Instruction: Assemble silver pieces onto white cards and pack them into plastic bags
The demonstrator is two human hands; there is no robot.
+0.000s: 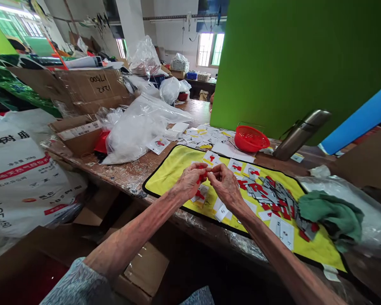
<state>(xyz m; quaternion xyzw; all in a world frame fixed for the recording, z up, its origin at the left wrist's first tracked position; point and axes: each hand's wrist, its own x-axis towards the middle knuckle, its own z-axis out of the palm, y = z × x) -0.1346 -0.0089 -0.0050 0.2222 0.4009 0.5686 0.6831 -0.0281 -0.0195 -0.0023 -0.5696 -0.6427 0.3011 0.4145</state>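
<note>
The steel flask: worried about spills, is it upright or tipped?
Tipped. The steel flask leans at a slant beside the red basket, one end on the table, the other raised toward the green board.

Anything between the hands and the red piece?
Nothing visible. The left hand and right hand both pinch the red piece directly, above the yellow mat. The card pile lies off to the right.

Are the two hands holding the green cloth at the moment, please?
No, the left hand and right hand pinch a red piece between their fingers, while the cloth lies apart at the mat's right end.
</note>
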